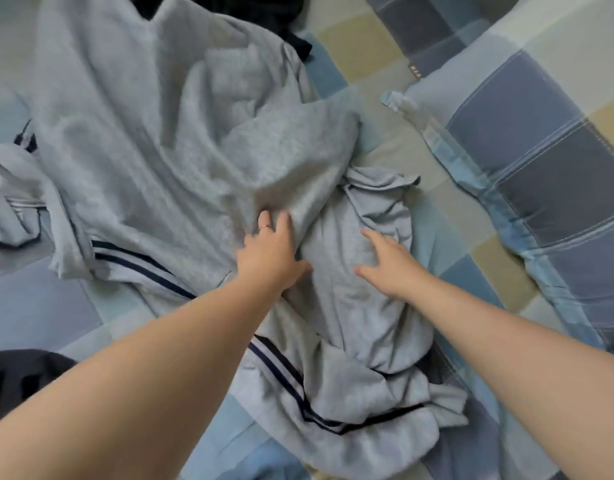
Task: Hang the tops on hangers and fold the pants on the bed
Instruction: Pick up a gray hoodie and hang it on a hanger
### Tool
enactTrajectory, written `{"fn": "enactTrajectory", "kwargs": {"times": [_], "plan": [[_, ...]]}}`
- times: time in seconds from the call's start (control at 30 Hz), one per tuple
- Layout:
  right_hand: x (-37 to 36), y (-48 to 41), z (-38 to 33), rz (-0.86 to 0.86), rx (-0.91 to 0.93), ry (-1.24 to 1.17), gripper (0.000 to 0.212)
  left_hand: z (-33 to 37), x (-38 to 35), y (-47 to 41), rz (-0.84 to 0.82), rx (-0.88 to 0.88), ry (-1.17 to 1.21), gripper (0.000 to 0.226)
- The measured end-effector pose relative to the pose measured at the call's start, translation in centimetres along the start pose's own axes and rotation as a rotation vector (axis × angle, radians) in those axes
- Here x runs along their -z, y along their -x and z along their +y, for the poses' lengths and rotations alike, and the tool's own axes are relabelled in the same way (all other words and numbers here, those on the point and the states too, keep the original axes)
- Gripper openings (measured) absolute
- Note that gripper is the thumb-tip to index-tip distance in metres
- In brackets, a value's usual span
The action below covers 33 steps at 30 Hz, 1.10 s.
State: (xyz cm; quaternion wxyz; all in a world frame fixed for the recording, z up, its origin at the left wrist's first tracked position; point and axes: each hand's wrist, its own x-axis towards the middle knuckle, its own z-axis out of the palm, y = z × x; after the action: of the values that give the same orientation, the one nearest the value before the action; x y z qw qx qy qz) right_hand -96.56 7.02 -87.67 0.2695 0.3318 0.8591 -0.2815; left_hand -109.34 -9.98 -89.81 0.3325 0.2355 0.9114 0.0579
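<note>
A heap of grey clothes lies crumpled across the bed. A large grey garment (153, 126) spreads over the upper left. A paler grey garment with dark stripes (347, 327) is bunched in the middle and lower part. My left hand (271, 254) lies on the edge of the large grey garment where it overlaps the striped one, fingertips tucked into the fabric. My right hand (388, 265) rests on the striped garment with fingers spread. No hangers are in view.
The bed (420, 216) has a checked sheet in blue, beige and green. A checked pillow (527, 140) lies at the right. Dark clothing sits at the top (271, 19) and at the lower left (21, 379). Another pale grey garment (11, 188) lies at the left edge.
</note>
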Motion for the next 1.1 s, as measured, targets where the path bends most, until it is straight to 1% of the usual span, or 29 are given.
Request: {"fn": "enactTrajectory", "kwargs": {"times": [0.03, 0.07, 0.17, 0.23, 0.3, 0.37, 0.47, 0.53, 0.63, 0.7, 0.77, 0.8, 0.87, 0.9, 1.0, 1.07, 1.1], "plan": [[0.0, -1.3, -0.3, 0.025, -0.031, 0.004, 0.083, -0.1, -0.7, -0.5, -0.010, 0.015, -0.019, 0.079], [-0.1, -2.4, -0.5, 0.045, -0.060, 0.006, 0.088, -0.3, -1.6, -0.7, 0.010, 0.017, -0.059, 0.068], [0.1, -5.2, -1.7, 0.091, -0.093, -0.014, 0.095, -0.7, -2.9, -1.5, 0.143, -0.007, -0.119, 0.029], [0.9, -7.0, -2.8, 0.175, -0.093, -0.070, 0.096, -0.7, -2.6, -2.5, 0.150, 0.016, -0.084, 0.019], [2.1, -8.7, -4.1, 0.258, -0.085, -0.080, 0.096, -1.1, -1.9, -4.0, 0.096, 0.089, 0.019, 0.020], [3.2, -10.6, -5.1, 0.284, -0.083, -0.016, 0.098, -2.0, -0.9, -5.7, 0.019, 0.164, 0.147, 0.032], [4.4, -13.1, -6.1, 0.270, -0.041, 0.064, 0.098, -2.6, 0.3, -7.8, -0.096, 0.187, 0.226, 0.038], [4.9, -14.5, -6.5, 0.273, 0.016, 0.016, 0.093, -2.6, 0.5, -8.2, -0.128, 0.176, 0.220, 0.039], [5.2, -15.5, -7.6, 0.274, 0.070, -0.171, 0.088, -2.6, 0.1, -8.2, -0.120, 0.146, 0.195, 0.041], [5.6, -15.8, -8.7, 0.293, 0.054, -0.443, 0.086, -2.8, 0.0, -8.3, -0.128, 0.130, 0.204, 0.042], [6.5, -15.9, -10.0, 0.314, -0.016, -0.740, 0.082, -3.3, 0.3, -8.4, -0.159, 0.117, 0.220, 0.042], [7.0, -16.0, -10.5, 0.309, -0.061, -0.860, 0.084, -3.5, 0.5, -8.4, -0.177, 0.106, 0.230, 0.042], [7.6, -15.8, -11.1, 0.297, -0.142, -0.977, 0.089, -3.9, 0.8, -8.5, -0.196, 0.084, 0.264, 0.041], [7.7, -15.6, -11.3, 0.289, -0.155, -1.003, 0.083, -4.0, 0.9, -8.6, -0.200, 0.075, 0.281, 0.040], [7.1, -14.3, -10.9, 0.275, -0.144, -1.086, 0.037, -4.3, 1.0, -8.7, -0.214, 0.058, 0.287, 0.040], [6.3, -12.7, -9.4, 0.280, -0.156, -1.096, 0.020, -4.3, 0.8, -7.4, -0.238, 0.044, 0.256, 0.035], [5.8, -11.8, -8.2, 0.291, -0.170, -1.089, 0.017, -4.3, 0.5, -6.3, -0.243, 0.036, 0.240, 0.031]]}}
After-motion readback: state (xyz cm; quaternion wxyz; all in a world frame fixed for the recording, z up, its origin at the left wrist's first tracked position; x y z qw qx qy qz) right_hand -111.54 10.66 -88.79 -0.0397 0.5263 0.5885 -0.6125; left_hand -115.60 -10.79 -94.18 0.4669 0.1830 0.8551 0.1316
